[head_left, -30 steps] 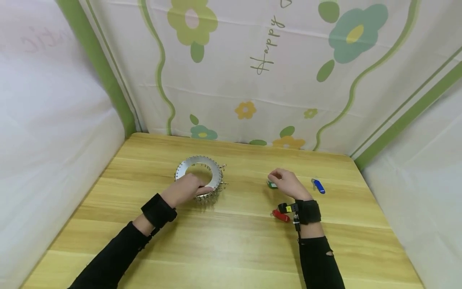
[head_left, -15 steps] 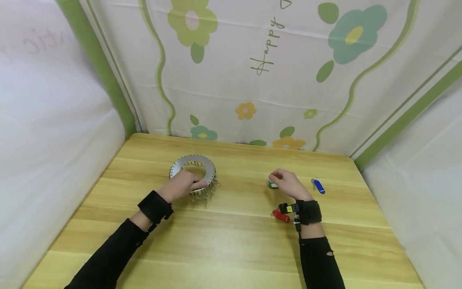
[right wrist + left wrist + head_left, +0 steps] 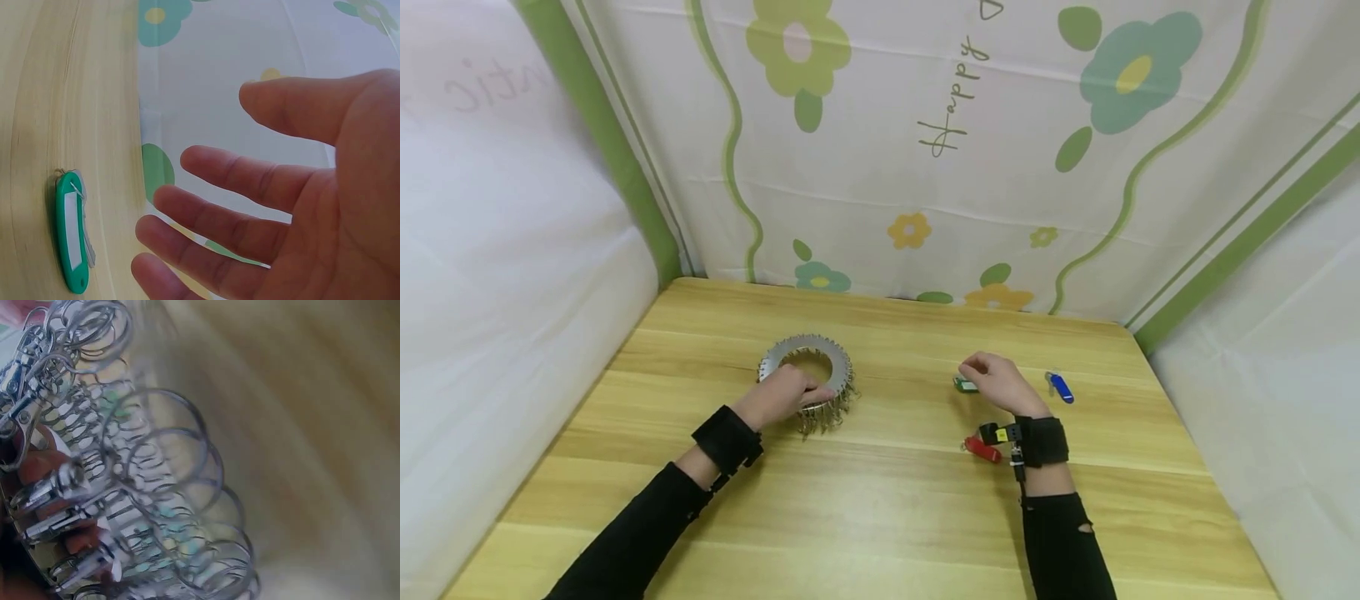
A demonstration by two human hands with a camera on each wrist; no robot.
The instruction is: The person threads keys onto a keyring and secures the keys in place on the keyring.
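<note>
Two hands are at work on the table, well apart from each other. The left hand [image 3: 782, 396] has its fingers [image 3: 47, 465] curled over the near rim of a metal ring holder [image 3: 807, 367]. This grip pins the holder in place, with its loaded key rings [image 3: 169, 481] hanging outward around the edge. The holder sits left of centre on the table. The left wrist view is blurred; it shows split rings and clasps packed side by side against the fingertips.

The right hand [image 3: 996, 382] is released. In the right wrist view its fingers [image 3: 250, 187] are spread and loosely bent, holding nothing. It hovers just above a green key tag [image 3: 70, 232], which lies flat on the table with its white label facing up; no contact shows. The position suggests, as a judgement, that this tag is the next item within reach.

A blue key tag [image 3: 1062, 387] lies to the right of the right hand. A red key tag [image 3: 983, 450] lies near the right wrist, which carries a black wrist strap [image 3: 1045, 440]. Both sleeves are black.

The wooden table [image 3: 880, 500] has pale, lengthwise grain. A flowered cloth [image 3: 925, 150], white with green stripes, hangs behind the far edge. Plain white sheets close off the left and right sides.
</note>
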